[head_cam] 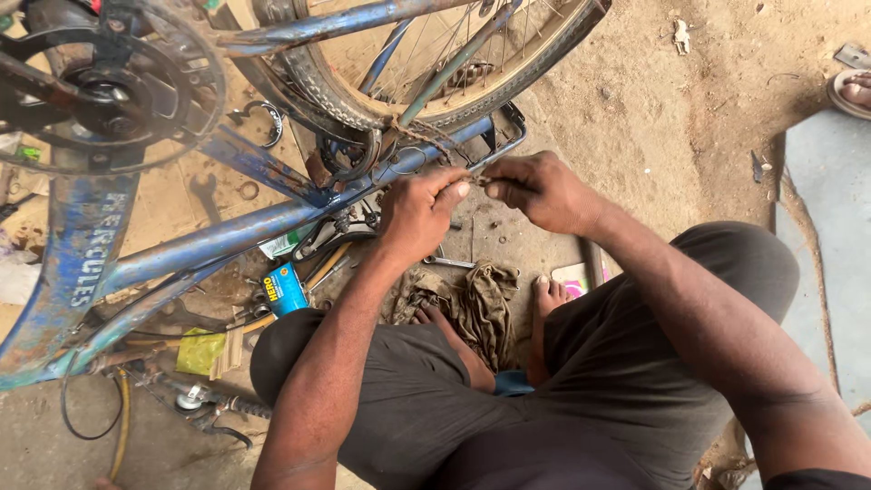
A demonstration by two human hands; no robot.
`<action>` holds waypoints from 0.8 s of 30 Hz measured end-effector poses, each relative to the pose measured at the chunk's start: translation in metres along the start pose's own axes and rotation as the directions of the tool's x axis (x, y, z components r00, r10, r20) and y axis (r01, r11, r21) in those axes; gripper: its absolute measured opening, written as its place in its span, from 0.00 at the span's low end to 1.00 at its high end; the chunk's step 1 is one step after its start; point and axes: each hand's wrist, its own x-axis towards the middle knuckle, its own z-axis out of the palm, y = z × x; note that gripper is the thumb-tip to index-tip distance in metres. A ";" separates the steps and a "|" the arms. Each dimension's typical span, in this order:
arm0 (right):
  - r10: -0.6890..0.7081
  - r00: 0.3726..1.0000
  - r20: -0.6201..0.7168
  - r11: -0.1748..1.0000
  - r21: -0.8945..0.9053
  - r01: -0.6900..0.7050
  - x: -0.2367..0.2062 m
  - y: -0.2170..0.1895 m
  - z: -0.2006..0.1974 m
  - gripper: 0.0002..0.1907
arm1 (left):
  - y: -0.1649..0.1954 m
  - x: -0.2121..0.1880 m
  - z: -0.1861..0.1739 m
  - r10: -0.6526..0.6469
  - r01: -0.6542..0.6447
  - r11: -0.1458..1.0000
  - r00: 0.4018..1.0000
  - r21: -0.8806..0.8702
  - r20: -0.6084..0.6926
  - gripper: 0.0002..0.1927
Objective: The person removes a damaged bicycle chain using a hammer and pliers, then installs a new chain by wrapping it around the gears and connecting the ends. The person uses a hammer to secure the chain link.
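Hands meet at the rusty chain (426, 138) draped over the blue frame tube (272, 220) below the rear wheel (435, 82). Left hand (419, 215) pinches a chain link between thumb and fingers; right hand (542, 189) pinches the adjoining link. Spanner (448, 262) and olive rag (481, 304) lie on the dirt ground (671, 118) beneath

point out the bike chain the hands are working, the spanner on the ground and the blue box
bike chain (419, 134), head view, rusty run crossing the blue frame tube
spanner (451, 263), head view, middle of its shaft
blue box (286, 289), head view, its top face
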 end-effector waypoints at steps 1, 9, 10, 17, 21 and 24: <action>0.041 0.998 -0.047 0.999 0.021 -0.040 0.000 0.001 0.004 0.13 | -0.002 0.001 0.003 0.045 -0.047 0.998 0.998 -0.045 -0.045 0.12; 0.341 0.913 -0.226 0.844 0.500 -0.191 -0.006 0.019 0.042 0.14 | -0.009 0.003 0.043 -0.113 0.034 0.949 0.964 -0.313 -0.240 0.11; 0.390 0.895 -0.218 0.767 0.615 -0.184 -0.005 0.019 0.044 0.14 | -0.008 0.004 0.047 -0.134 0.028 0.927 0.956 -0.373 -0.260 0.12; 0.254 0.967 -0.028 0.947 0.212 -0.242 0.006 0.029 0.003 0.15 | -0.015 0.021 0.028 -0.116 0.116 0.992 0.993 -0.057 -0.011 0.12; 0.148 0.989 0.021 0.974 0.172 -0.149 0.010 0.036 -0.010 0.15 | -0.018 0.025 0.022 0.117 -0.118 0.987 0.993 -0.107 -0.018 0.11; 0.146 0.983 0.111 0.968 0.189 -0.165 0.011 0.036 -0.018 0.15 | -0.015 0.025 0.027 0.073 -0.070 0.987 0.997 -0.144 0.021 0.11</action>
